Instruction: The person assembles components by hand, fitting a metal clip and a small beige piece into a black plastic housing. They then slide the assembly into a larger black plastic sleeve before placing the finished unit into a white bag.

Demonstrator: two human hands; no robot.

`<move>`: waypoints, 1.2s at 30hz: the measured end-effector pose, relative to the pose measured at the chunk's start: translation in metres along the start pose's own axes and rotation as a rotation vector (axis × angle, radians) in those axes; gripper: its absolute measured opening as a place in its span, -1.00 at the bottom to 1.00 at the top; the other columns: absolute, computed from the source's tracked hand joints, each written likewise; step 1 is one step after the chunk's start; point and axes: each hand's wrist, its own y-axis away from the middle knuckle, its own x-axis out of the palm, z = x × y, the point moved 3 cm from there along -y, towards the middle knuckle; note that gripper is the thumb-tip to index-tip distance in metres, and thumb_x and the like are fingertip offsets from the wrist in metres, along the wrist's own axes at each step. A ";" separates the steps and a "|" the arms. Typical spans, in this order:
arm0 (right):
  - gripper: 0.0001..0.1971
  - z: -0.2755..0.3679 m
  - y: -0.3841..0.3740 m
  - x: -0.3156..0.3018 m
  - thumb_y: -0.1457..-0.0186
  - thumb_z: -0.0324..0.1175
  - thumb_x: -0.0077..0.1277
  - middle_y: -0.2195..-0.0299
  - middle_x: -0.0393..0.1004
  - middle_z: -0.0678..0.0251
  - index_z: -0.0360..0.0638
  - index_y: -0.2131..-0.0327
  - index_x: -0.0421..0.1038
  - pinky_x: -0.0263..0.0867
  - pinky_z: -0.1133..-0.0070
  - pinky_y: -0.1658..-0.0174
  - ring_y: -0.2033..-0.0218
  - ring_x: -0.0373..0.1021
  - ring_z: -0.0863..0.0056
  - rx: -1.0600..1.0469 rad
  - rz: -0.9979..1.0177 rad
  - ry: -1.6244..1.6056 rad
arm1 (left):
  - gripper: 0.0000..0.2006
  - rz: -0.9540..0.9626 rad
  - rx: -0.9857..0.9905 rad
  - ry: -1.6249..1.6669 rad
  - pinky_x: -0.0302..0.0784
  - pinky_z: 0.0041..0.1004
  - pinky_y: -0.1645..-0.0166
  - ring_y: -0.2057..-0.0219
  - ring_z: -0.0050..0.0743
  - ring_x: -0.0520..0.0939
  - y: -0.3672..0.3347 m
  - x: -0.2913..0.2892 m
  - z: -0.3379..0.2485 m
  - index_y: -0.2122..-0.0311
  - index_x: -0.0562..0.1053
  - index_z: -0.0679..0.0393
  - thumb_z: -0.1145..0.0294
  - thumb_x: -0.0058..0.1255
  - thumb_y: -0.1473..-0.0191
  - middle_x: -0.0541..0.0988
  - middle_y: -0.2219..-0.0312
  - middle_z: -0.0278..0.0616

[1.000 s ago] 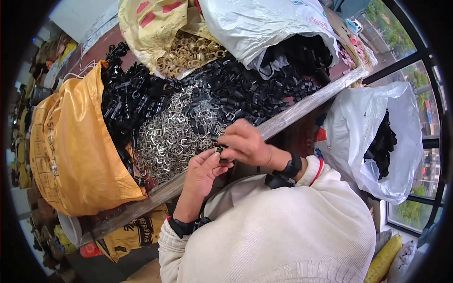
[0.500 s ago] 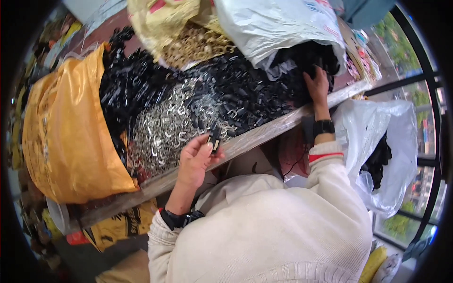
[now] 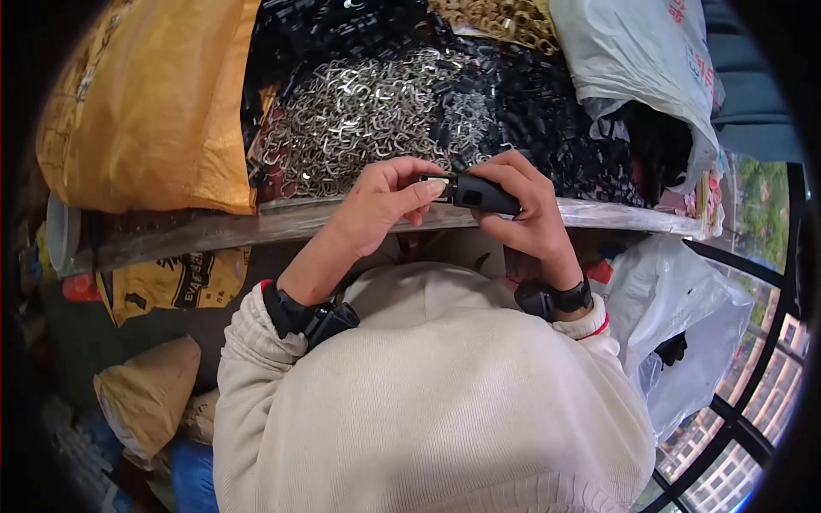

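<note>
My hands meet over the table's front edge. In my left hand [image 3: 374, 203], thumb and fingers pinch a small black plastic part with a shiny metal piece [image 3: 434, 180] in it. My right hand [image 3: 532, 205] grips a black plastic casing [image 3: 487, 195], rounded at one end and with a rectangular hole in its side. The casing's left end is against the small part; how far one sits inside the other I cannot tell. Just behind the hands lies a heap of silver U-shaped metal pieces [image 3: 359, 111], with small black plastic parts [image 3: 547, 111] to its right.
An orange sack [image 3: 162, 111] stands at the left. At the back right, a white sack [image 3: 637, 56] opens onto dark pieces, beside brass-coloured rings [image 3: 505, 21]. A clear plastic bag [image 3: 684, 299] hangs below the wrapped table edge [image 3: 325, 214] on the right.
My right hand has come out of the white sack with the black casing and met my left hand. The view has turned, so the table edge now lies nearly level.
</note>
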 end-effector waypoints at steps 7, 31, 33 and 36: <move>-0.62 0.003 -0.009 0.001 0.46 -0.54 0.00 0.49 0.29 0.23 -0.29 0.37 0.33 0.18 0.65 0.39 0.45 0.28 0.44 0.054 0.084 0.051 | -0.80 -0.037 0.047 -0.032 0.31 -0.72 0.58 0.66 -0.75 0.36 0.007 -0.007 -0.002 0.34 0.38 0.28 0.42 -0.03 0.11 0.38 0.64 -0.40; -0.64 0.003 0.004 0.016 0.36 -0.40 0.12 0.50 0.31 0.29 -0.29 0.37 0.34 0.15 0.65 0.38 0.47 0.26 0.49 0.176 0.122 -0.058 | -0.79 -0.013 -0.077 -0.038 0.34 -0.75 0.56 0.66 -0.76 0.39 0.003 -0.001 0.010 0.34 0.39 0.29 0.39 -0.03 0.10 0.42 0.64 -0.36; -0.65 0.003 0.006 0.020 0.36 -0.40 0.12 0.50 0.32 0.29 -0.30 0.38 0.34 0.15 0.65 0.38 0.47 0.26 0.50 0.180 0.098 -0.071 | -0.78 -0.022 -0.105 0.005 0.34 -0.75 0.56 0.65 -0.76 0.39 0.002 -0.001 0.009 0.34 0.40 0.29 0.38 -0.03 0.10 0.42 0.64 -0.36; -0.63 0.005 0.010 0.024 0.34 -0.42 0.10 0.46 0.31 0.26 -0.30 0.34 0.32 0.16 0.64 0.35 0.43 0.27 0.47 0.206 0.065 -0.067 | -0.78 -0.040 -0.076 -0.024 0.36 -0.74 0.53 0.63 -0.75 0.41 0.005 0.001 0.004 0.35 0.40 0.29 0.38 -0.02 0.11 0.44 0.61 -0.35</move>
